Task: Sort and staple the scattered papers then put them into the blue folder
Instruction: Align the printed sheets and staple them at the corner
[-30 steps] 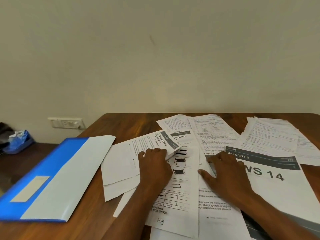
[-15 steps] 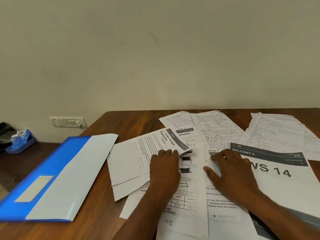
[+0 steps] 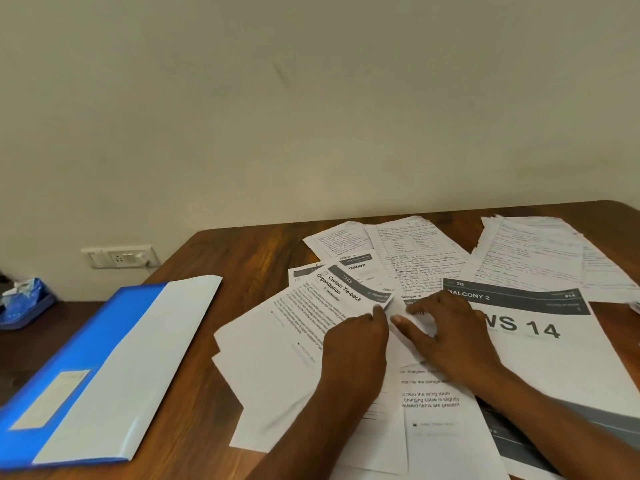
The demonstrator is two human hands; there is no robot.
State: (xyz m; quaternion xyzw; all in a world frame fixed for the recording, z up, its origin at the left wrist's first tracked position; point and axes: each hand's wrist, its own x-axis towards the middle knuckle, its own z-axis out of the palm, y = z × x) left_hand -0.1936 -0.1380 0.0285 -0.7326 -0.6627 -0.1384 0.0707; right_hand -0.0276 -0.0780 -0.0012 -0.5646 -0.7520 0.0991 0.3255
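Left hand [image 3: 353, 344] fingers pinch the "Curtain Tie-back Organization" sheet [image 3: 311, 313]. Right hand [image 3: 450, 336] lies open beside the "BALCONY 2" page [image 3: 540, 334]. Wooden surface [image 3: 242, 251], cream wall.

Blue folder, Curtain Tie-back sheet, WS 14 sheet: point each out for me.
Blue folder [image 3: 86, 344]: head view, blue cover.
Curtain Tie-back sheet [image 3: 294, 327]: head view, printed body text.
WS 14 sheet [image 3: 554, 362]: head view, white area under lettering.

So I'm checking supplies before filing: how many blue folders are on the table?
1. The blue folder lies on the table's left side, left of the papers. Another could be hidden under that spread.
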